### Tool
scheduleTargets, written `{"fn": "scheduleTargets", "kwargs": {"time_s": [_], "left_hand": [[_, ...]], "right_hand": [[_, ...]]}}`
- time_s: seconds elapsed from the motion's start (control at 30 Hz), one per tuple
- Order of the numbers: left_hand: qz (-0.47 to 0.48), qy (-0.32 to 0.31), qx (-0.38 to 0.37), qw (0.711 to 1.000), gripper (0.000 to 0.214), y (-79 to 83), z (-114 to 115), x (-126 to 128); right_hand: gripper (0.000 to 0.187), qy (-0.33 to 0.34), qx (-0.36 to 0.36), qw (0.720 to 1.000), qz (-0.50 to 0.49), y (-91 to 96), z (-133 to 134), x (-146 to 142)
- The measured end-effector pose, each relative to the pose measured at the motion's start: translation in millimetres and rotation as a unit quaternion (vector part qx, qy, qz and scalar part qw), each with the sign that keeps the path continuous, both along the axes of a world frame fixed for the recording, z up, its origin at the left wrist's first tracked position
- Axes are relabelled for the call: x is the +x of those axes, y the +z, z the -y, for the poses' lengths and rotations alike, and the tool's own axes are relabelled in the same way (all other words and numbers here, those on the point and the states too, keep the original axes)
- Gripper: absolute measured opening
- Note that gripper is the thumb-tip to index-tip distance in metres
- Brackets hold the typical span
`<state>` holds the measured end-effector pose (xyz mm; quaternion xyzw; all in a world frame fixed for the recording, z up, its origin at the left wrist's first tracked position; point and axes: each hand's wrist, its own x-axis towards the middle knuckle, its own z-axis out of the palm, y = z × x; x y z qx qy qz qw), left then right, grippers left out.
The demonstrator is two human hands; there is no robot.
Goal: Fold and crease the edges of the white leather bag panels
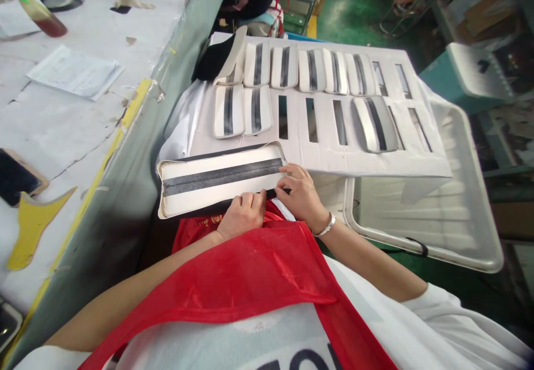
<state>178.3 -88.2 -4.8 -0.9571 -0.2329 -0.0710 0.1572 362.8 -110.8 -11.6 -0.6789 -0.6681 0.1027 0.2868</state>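
Note:
A long cream panel (221, 191) with a dark grey strip down its middle and black material along its edges lies tilted in front of my body. My left hand (244, 214) is closed on its near black edge, fingers curled. At the panel's right end, my right hand (302, 192) is also closed, pinching the near corner with thumb and fingers. What the fingertips press is partly hidden. Beyond the hands, several shorter cream pieces (256, 65) with similar dark strips stand in rows on a white slotted board (298, 156).
On the left is a worktable (137, 3) with yellow edging, a squeeze bottle (41, 16), papers (73, 72), a phone (19, 175) and a yellow template (35, 228). A white plastic tray (429, 214) sits under the board's right side. A black-and-cream piece (225, 55) rests at the board's far left.

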Motion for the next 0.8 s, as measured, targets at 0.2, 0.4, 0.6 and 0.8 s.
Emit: {"fn": "scheduleTargets", "kwargs": {"time_s": [0.2, 0.4, 0.6, 0.8], "left_hand": [[-0.021, 0.026, -0.081, 0.996, 0.033, 5.2, -4, 18], [0.047, 0.01, -0.165, 0.985, 0.032, 14.7, -21, -5], [0.228, 0.113, -0.176, 0.951, 0.029, 32.6, -29, -129], [0.15, 0.125, -0.208, 0.959, 0.028, 19.1, -31, -173]], "right_hand": [[0.008, -0.014, -0.035, 0.999, 0.026, -4.0, -2, -5], [0.053, -0.027, -0.003, 0.988, 0.151, 8.3, -1, -15], [0.023, 0.189, 0.033, 0.967, 0.166, 10.1, -13, -64], [0.018, 0.271, -0.006, 0.954, 0.129, 14.9, -39, -107]]}}
